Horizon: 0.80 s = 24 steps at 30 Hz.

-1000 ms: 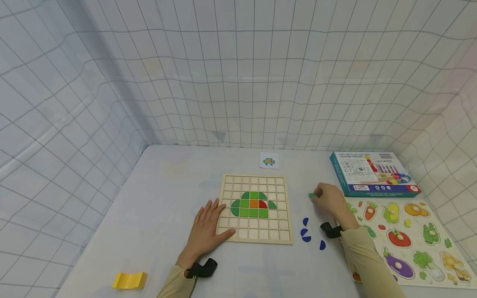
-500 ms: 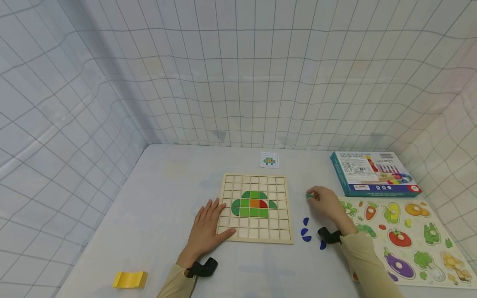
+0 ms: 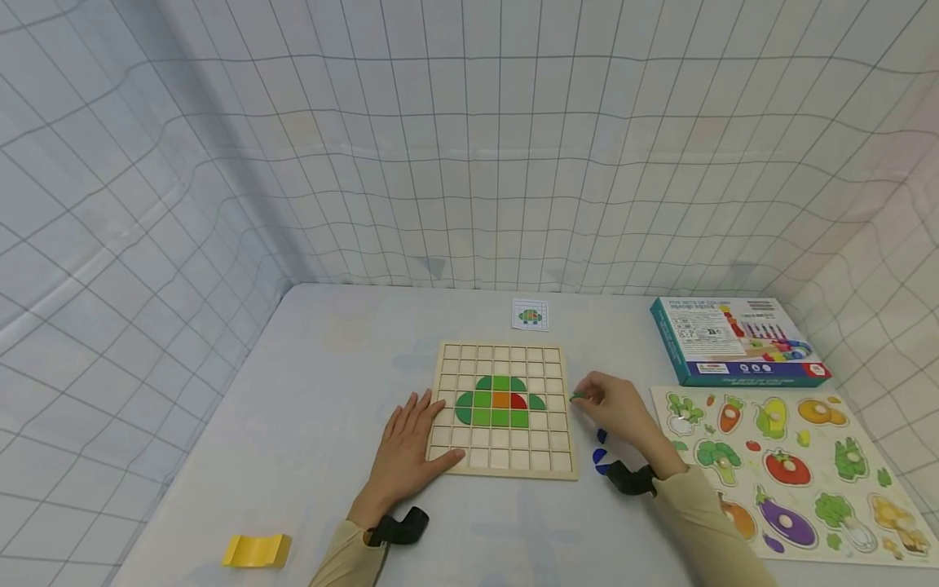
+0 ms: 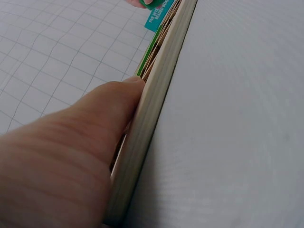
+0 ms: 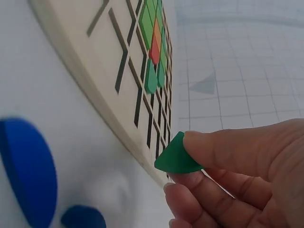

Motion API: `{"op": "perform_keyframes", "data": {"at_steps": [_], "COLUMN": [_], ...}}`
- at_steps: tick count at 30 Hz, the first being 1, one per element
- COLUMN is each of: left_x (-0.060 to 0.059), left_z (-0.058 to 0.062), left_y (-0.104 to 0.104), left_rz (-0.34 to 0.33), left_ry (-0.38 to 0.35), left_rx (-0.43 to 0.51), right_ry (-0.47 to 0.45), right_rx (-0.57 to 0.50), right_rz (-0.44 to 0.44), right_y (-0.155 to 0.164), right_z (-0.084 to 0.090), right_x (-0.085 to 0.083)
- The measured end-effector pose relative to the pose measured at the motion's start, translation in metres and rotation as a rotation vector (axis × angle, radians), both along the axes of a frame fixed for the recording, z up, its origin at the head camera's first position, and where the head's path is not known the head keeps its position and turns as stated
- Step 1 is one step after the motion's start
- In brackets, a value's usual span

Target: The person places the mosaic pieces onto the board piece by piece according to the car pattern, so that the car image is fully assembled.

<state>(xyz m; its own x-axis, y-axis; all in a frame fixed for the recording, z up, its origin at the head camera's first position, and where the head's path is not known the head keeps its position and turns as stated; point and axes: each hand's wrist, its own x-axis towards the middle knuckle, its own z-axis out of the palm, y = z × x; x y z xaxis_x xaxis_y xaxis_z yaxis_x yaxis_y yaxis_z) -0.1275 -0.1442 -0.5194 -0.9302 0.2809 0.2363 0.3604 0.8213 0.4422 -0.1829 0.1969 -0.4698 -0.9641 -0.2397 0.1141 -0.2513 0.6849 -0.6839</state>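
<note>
A wooden grid board (image 3: 499, 461) lies on the table, with a shape of green tiles (image 3: 500, 417), an orange square (image 3: 501, 400) and a red quarter-circle (image 3: 517, 402) set into its cells. My left hand (image 3: 399, 461) rests spread along the board's left edge, its thumb over the lower left corner. Between thumb and fingers my right hand (image 3: 616, 408) pinches a green quarter-circle tile (image 5: 178, 156), just off the board's right edge. Below that hand lie blue rounded pieces (image 3: 600, 458), partly hidden by the wrist camera.
Behind the board lies a small pattern card (image 3: 530, 315) showing a similar coloured shape. A boxed bead set (image 3: 741, 342) stands at the back right, beyond a vegetable picture board (image 3: 807, 424). A yellow block (image 3: 257, 552) sits front left.
My right hand has moved left with the green quarter-circle tile, from near the bead-set box to the grid board's right edge. The left hand stays in place.
</note>
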Motion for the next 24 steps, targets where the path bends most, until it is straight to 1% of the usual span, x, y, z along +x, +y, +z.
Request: {"op": "perform_keyframes", "data": {"at_steps": [7,13,16,20,24], "left_x": [0.001,0.000,0.000,0.000,0.000], "left_z": [0.001,0.001,0.000,0.000,0.000], "left_y": [0.000,0.000,0.000,0.000,0.000], "left_rz": [-0.003,-0.003,-0.004,-0.002,-0.002], "left_ry": [-0.011,-0.005,-0.002,0.001,0.005], "left_rx": [0.008,0.005,0.006,0.004,0.004], "right_ry": [-0.020,-0.095,-0.118,-0.119,-0.114], "right_rx": [-0.074,-0.125,-0.142,-0.143,-0.123], "right_rz": [0.061,0.080,0.095,0.117,0.114], "right_y": [-0.018,-0.028,-0.031,-0.033,-0.036], "right_z": [0.001,-0.002,-0.004,-0.005,-0.007], "right_x": [0.004,0.005,0.006,0.007,0.007]}}
